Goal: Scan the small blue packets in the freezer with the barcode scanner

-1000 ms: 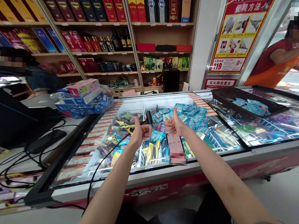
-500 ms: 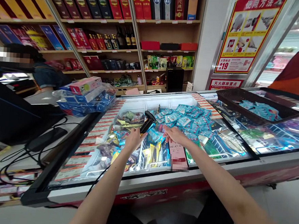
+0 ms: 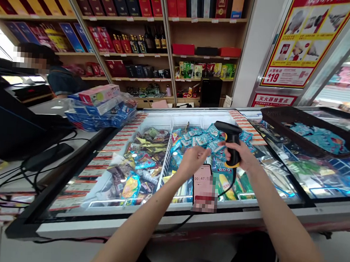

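My right hand (image 3: 245, 156) is wrapped round the grip of a black and yellow barcode scanner (image 3: 233, 136), held above the freezer's glass top with its head pointing left. Its cable runs down past the phone. To the left, my left hand (image 3: 191, 161) is closed, thumb and fingers drawn together; whatever they hold, if anything, is hidden. Beneath and beyond both hands, many light-blue packets (image 3: 203, 139) lie in a loose heap on the glass. Just below my left hand a phone (image 3: 201, 184) displays a running timer.
A dark tray (image 3: 279, 119) of similar blue packets sits at the right. Plastic-wrapped blue packages (image 3: 104, 116) are stacked at the left, near a black monitor (image 3: 10, 119) and tangled cables. A person (image 3: 63, 77) is behind the counter, before shelves of boxes and bottles.
The barcode scanner has passed from my left hand to my right and moved rightward. My left hand has moved right, towards the blue packets. The view has shifted slightly.
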`<state>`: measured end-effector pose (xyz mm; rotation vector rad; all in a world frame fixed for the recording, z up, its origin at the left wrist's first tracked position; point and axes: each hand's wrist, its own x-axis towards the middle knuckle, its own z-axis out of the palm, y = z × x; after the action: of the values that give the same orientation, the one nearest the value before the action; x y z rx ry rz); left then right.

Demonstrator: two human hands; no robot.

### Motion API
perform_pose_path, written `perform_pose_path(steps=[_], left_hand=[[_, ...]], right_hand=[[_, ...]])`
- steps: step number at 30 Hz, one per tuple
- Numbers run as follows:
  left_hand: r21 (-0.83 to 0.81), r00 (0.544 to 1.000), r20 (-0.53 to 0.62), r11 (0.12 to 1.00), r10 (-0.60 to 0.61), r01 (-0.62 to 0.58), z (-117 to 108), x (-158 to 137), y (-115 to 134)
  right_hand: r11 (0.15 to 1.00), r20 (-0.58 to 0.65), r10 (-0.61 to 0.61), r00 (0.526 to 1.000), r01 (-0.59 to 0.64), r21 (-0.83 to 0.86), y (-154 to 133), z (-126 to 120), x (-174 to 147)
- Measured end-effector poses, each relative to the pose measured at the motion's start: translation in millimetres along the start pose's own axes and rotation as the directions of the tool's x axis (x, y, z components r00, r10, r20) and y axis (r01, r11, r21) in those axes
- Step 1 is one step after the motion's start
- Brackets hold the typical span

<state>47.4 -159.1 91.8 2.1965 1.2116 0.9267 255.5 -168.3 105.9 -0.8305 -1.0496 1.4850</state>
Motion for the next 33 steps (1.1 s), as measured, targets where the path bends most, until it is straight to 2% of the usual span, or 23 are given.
perform_pose_path(steps=[3,6,10,14,16,18,21,23,28,30,33], left_hand=[[0.177,0.990,-0.135,0.983,-0.032,0.056,-2,37,-45],[0.328,0.992,-0.124,0.943,-0.011,0.051,8,68,-76],[0.440,0.999,-0.052,0.898,-0.002,0.025,25,98,-86],[0.497,0.999,-0.048,0.867,-0.004,0.027,32,114,-87],[0.424,0.994,-0.107,0.905,0.017,0.030,30,114,-92],[0.264,0.974,-0.225,0.962,-0.004,0.064,24,108,-102],[-0.081,0.888,-0.430,0.986,-0.164,0.143,11,91,-121],[-0.231,0.832,-0.508,0.966,-0.222,0.117,4,77,-133],[-0.403,0.770,-0.550,0.910,-0.323,0.094,4,54,-153],[-0.456,0.769,-0.542,0.887,-0.337,0.068,6,52,-159],[-0.506,0.794,-0.510,0.862,-0.330,0.033,8,52,-165]], right_hand=[[0.992,0.041,0.061,0.997,-0.056,-0.116,-3,-28,4],[0.977,0.073,0.122,0.990,-0.107,-0.187,1,-36,10],[0.951,0.174,0.214,0.961,-0.164,-0.264,-1,-39,11],[0.940,0.245,0.229,0.942,-0.149,-0.306,-7,-48,12],[0.940,0.230,0.212,0.950,-0.134,-0.313,-7,-51,14],[0.938,0.181,0.195,0.964,-0.129,-0.321,-5,-52,17],[0.935,0.104,0.157,0.982,-0.114,-0.335,1,-48,22],[0.935,0.094,0.125,0.988,-0.086,-0.343,5,-40,25],[0.903,0.124,0.131,0.984,-0.066,-0.424,9,-10,41],[0.892,0.119,0.067,0.991,-0.006,-0.452,10,2,50],[0.895,0.058,-0.004,0.998,0.030,-0.445,12,11,60]])
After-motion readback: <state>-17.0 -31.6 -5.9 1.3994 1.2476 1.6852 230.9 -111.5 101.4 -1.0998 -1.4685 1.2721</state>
